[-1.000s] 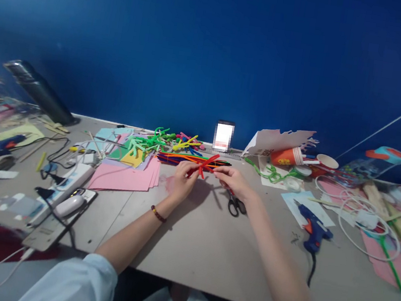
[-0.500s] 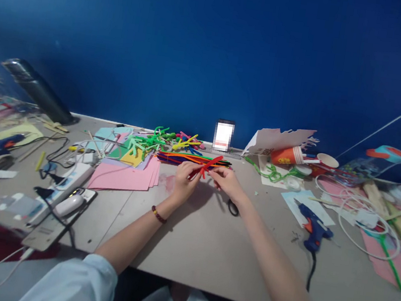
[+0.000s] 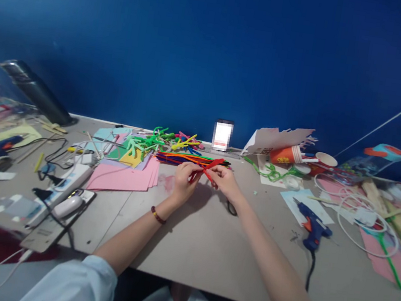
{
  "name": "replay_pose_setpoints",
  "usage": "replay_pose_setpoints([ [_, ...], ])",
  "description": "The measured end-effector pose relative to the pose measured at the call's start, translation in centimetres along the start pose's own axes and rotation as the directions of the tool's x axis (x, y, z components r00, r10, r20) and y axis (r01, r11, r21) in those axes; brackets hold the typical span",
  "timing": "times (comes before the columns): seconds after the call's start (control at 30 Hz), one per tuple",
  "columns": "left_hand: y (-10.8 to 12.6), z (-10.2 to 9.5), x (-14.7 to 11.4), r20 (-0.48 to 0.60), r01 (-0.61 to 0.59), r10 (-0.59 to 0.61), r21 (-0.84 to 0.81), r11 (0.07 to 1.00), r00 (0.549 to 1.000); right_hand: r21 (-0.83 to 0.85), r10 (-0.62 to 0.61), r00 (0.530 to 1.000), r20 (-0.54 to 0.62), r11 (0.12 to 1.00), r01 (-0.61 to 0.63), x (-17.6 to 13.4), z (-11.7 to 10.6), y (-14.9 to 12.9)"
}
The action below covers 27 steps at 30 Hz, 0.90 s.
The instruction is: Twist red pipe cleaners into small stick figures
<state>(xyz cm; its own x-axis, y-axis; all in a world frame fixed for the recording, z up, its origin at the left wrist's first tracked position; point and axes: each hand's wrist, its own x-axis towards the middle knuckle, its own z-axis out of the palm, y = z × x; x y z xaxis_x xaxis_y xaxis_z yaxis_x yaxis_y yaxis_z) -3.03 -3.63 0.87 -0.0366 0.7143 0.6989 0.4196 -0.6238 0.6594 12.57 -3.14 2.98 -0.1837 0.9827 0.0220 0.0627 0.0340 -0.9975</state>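
Observation:
Between my two hands is a red pipe cleaner (image 3: 215, 163), bent and crossed over itself. My left hand (image 3: 185, 181) pinches it from the left. On the other side, the fingers of my right hand (image 3: 225, 180) are closed on it too. Just behind both hands lies a bundle of straight pipe cleaners (image 3: 172, 158) in several colours, partly covered by my fingers. A black scissors handle (image 3: 231, 208) peeks out below my right wrist; its remainder is hidden.
Pink paper sheets (image 3: 121, 176) and bent green pipe cleaners (image 3: 145, 140) lie to the left, near a power strip (image 3: 62, 190) and a phone (image 3: 42, 235). At right rest a blue glue gun (image 3: 311, 227), paper cups (image 3: 286, 156) and coiled white cable (image 3: 369, 231). A dark bottle (image 3: 38, 91) leans far left.
My right hand has shifted slightly towards the left hand, and the upper red end has tilted down to the right. Both hands keep hold of the red pipe cleaner.

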Motion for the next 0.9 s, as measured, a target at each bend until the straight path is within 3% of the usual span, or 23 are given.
replay_pose_setpoints([
  [0.27,-0.7,0.3,-0.3,0.032,0.006,-0.005,-0.018,1.000,0.999,0.059,0.076,0.995,-0.063,0.996,-0.072,0.2,0.2,-0.3],
  [0.6,-0.8,0.3,-0.2,0.025,-0.029,0.031,-0.050,0.998,0.999,0.214,0.064,0.997,-0.052,0.975,-0.051,0.2,0.9,0.4],
  [0.73,-0.7,0.3,-0.1,0.014,-0.059,0.060,-0.036,0.998,0.998,0.161,0.023,0.993,-0.113,0.987,-0.004,0.3,1.2,0.8],
  [0.9,-0.6,0.2,0.0,0.004,-0.034,0.034,-0.009,0.999,0.999,0.034,-0.114,0.978,-0.173,0.992,0.121,0.3,1.6,1.2],
])
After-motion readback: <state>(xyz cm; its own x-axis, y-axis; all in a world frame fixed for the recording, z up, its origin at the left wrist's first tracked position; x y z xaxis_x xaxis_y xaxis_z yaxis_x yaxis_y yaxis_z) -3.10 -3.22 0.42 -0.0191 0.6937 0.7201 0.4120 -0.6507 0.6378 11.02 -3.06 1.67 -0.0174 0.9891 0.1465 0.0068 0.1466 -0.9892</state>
